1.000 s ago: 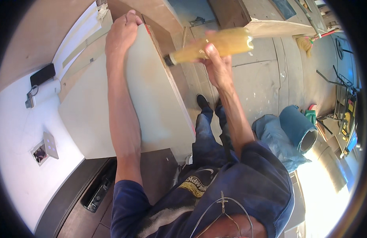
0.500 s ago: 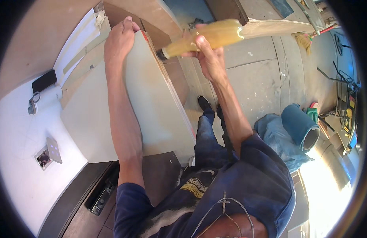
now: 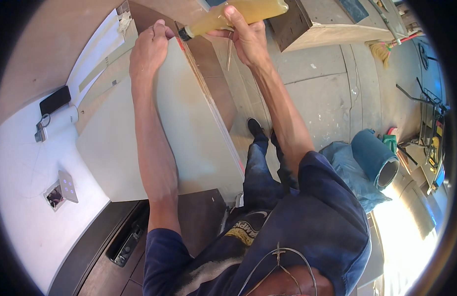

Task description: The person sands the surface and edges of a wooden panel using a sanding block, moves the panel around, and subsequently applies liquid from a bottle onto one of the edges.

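Note:
A pale board lies in front of me, its raw layered edge on the right side. My left hand is closed around the far end of the board, fingers curled over, their tips partly hidden. In my right hand is a plastic bottle of yellowish, glue-like contents, tipped nearly flat. Its dark nozzle points left and down, at the far corner of the raw edge. Whether it touches the edge, I cannot tell.
Left, a black phone rests near a white wall with an uncovered socket box. Below the board is a dark cabinet. At right stand a wooden box unit, a broom, a blue roll and a plastic bag.
My right hand has moved away and left with the bottle, bringing the nozzle up along the raw edge to the far corner. My left hand stays in place.

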Tool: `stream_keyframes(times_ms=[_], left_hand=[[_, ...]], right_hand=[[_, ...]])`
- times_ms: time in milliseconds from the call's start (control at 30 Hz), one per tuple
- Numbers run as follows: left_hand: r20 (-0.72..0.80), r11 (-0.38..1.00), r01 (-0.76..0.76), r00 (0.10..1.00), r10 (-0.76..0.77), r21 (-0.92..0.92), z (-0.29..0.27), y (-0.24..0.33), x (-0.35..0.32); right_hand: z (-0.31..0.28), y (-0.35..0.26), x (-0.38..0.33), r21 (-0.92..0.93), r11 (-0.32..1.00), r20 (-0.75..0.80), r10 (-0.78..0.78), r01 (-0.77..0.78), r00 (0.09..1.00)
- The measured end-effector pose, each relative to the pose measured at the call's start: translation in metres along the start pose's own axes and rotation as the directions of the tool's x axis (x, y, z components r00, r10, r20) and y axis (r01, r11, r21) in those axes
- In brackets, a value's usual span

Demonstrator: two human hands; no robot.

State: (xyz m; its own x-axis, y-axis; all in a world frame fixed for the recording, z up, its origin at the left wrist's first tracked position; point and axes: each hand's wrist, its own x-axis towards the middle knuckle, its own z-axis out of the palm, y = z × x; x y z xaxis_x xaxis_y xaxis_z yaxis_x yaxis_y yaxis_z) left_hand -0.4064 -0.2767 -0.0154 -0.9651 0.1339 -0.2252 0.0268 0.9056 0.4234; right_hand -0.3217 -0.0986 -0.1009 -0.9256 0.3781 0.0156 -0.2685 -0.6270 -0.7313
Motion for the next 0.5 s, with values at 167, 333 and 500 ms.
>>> stream_keyframes(times_ms=[167,333,500], left_hand=[[-0.017,1.0,-0.028,0.999,0.028,-0.005,0.002,0.0,0.0],[0.01,1.0,0.01,1.0,-0.01,-0.019,0.002,-0.003,0.003],[-0.019,0.999,-0.018,1.0,0.017,-0.031,0.004,-0.001,0.001]], right_hand=[[-0.011,0.005,0.002,0.071,0.996,-0.041,0.05,-0.047,0.998],[-0.006,0.0,-0.008,0.044,0.998,-0.006,0.054,-0.053,0.999],[-0.034,-0.006,-0.026,-0.012,0.996,-0.027,0.084,-0.084,0.996]])
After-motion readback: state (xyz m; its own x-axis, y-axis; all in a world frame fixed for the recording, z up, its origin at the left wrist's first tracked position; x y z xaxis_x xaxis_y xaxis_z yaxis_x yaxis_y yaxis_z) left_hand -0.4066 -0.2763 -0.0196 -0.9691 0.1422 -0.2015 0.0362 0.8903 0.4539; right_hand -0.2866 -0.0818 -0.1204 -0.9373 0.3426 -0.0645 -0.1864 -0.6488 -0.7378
